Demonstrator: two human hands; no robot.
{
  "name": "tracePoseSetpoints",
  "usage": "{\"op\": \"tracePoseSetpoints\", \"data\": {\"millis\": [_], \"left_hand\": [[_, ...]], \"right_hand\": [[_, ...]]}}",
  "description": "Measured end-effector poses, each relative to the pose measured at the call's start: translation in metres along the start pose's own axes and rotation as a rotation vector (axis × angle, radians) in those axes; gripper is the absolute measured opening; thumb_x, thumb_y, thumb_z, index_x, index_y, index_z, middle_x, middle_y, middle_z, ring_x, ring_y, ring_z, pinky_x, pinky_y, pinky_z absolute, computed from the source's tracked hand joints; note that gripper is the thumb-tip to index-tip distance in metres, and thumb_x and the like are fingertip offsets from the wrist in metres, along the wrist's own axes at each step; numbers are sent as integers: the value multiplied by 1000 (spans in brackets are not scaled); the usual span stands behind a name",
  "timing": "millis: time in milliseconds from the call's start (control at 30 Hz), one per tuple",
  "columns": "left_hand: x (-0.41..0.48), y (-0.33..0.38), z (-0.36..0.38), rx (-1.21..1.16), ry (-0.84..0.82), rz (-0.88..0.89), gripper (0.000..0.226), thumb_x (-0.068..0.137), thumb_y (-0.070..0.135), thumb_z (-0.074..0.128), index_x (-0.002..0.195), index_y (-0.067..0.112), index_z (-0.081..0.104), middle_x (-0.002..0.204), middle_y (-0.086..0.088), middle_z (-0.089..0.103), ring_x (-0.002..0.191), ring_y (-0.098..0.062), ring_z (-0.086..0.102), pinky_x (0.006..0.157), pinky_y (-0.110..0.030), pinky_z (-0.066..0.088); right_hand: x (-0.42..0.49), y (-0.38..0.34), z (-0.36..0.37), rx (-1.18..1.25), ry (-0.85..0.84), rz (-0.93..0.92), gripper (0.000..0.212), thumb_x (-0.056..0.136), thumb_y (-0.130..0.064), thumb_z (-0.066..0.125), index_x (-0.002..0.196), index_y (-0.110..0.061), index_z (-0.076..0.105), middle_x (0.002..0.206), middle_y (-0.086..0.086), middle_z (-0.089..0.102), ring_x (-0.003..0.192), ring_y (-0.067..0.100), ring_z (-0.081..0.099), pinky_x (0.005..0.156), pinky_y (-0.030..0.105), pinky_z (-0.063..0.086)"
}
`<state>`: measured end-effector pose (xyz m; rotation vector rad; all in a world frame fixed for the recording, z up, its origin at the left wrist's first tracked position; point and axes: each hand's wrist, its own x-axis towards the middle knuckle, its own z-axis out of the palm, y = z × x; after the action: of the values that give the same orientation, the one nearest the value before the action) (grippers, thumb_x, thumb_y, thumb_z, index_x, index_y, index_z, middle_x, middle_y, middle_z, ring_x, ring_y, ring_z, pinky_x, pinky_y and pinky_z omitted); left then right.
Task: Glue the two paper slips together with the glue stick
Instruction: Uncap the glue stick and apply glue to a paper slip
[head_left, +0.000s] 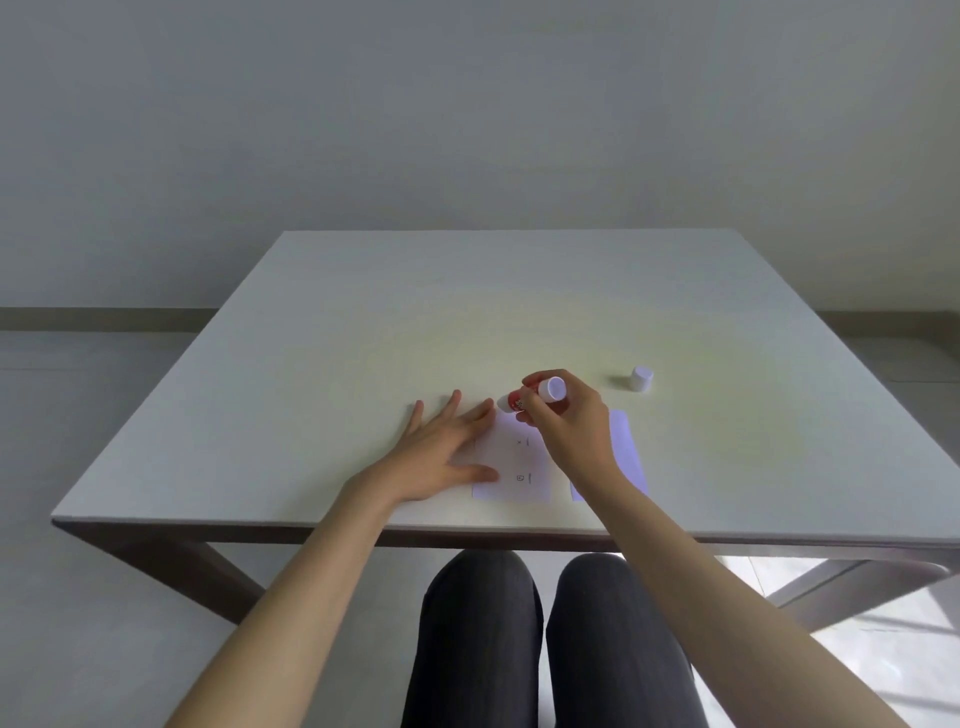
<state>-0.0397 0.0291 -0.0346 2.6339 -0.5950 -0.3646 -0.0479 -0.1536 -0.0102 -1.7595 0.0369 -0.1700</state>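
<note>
Step in hand: spreading glue on the first slip; cap (642, 378) already off, standing on the worktop (322, 332) well to the right of the hands.

Right hand (569, 423) closed round the glue stick (535, 396), fingers wrapped on the red barrel, white base end pointing up and right; the stick tilts down to the left with its working end at the far edge of the printed slip (514, 457); whether the tip actually touches the paper cannot be made out, the spot being small and partly masked by the fingers.

Left hand (441, 452) open and flat, fingers spread, palm down; holds nothing; fingertips and thumb press the left margin of the printed slip to pin it.

Second slip (626, 452) lies just right of the first, plain, mostly under the right wrist; the two slips apart, not yet joined.

Next move, as judged: draw the stick along the slip while the left hand holds it flat; then lift the plain slip, lay it over the glued band, edges lined up, and press down; thin paper may drag or crease if the pinning hand slackens.
</note>
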Motion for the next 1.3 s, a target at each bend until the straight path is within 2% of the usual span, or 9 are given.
{"op": "tracePoseSetpoints", "data": {"millis": [167,300,433,567,700,900,1033,1167,1300], "left_hand": [[-1,-2,-3,29,-46,18,94,77,59,59,151,34,6,159,20,0,146,-10,-17,115,-48,-18],[-1,-3,-3,-16,-23,26,96,74,64,60,150,36,9,159,20,3,146,-9,-17,115,-46,-19],[2,-3,-2,1,-40,15,103,70,68,61,151,32,8,159,21,2,146,-10,-17,115,-48,-18],[0,-4,-4,5,-41,24,106,67,69,61,150,34,7,159,20,2,145,-9,-17,114,-46,-19],[-1,-3,-6,10,-53,19,103,70,66,62,151,33,6,159,20,1,146,-10,-17,114,-46,-19],[1,0,-3,26,-54,4,102,72,66,61,151,31,8,157,24,-1,146,-9,-16,116,-48,-17],[-1,-2,-5,33,-60,9,102,71,66,61,151,33,6,157,24,-2,145,-6,-18,115,-44,-19],[-3,-3,-5,27,-64,18,100,73,65,60,150,33,5,155,28,-4,145,-6,-19,114,-43,-20],[0,-3,-4,27,-77,11,105,70,68,60,151,32,5,150,33,-7,144,-4,-19,115,-44,-20]], "right_hand": [[-7,-2,0,-107,1,-7,7,83,-20,60,89,-18,64,81,7,76,75,22,71,76,38,56],[-26,0,1,-263,-58,-123,11,84,-24,65,92,-16,66,65,2,68,55,8,59,59,22,48],[-41,-1,-1,-281,-203,-175,8,82,-24,65,88,-20,66,76,8,75,66,18,66,68,33,55],[-15,-5,-7,-250,-116,-91,11,83,-20,65,91,-12,67,79,12,75,78,25,71,76,40,55],[-8,-4,-11,-261,-7,-54,15,86,-22,63,97,-12,68,84,7,75,78,20,70,75,26,53],[-65,5,-9,-232,-218,-217,14,83,-23,65,96,-20,68,86,-12,74,79,7,68,69,15,53],[-32,-1,-20,-209,-122,-82,15,86,-19,64,99,-13,67,83,10,76,77,28,71,77,36,56],[-16,-4,-36,-178,-33,-32,15,87,-12,62,100,-6,66,89,6,76,78,17,74,84,38,57],[-53,2,-30,-221,-202,-124,14,84,-15,64,96,-20,67,91,-7,76,81,14,72,78,32,57]]}}
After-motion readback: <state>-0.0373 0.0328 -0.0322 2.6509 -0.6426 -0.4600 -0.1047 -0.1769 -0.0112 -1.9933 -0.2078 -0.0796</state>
